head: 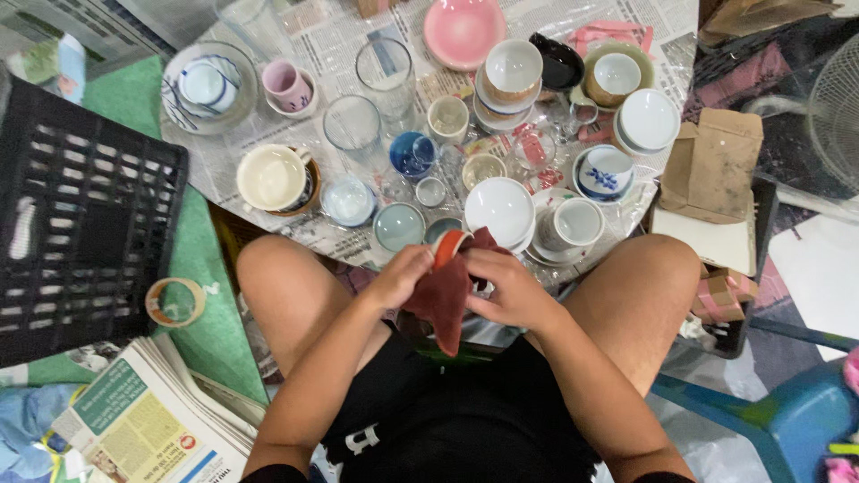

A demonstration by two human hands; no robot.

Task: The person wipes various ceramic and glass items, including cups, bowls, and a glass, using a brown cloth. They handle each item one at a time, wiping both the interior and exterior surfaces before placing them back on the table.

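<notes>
A small orange-rimmed cup point(450, 243) sits at lower centre of the frame, wrapped in a dark red cloth point(443, 300) above the person's lap. The left hand point(398, 277) has its grip clenched on cup and cloth; the right hand point(510, 288) pinches the cloth. Just above, a newspaper-covered tabletop point(331, 45) carries crowded cups, bowls and glasses. At left lie a black crate point(76, 224), a tape roll point(174, 301) and stacked newspapers point(152, 416).

head view | worn on head | faces steeply down | near lap
</notes>
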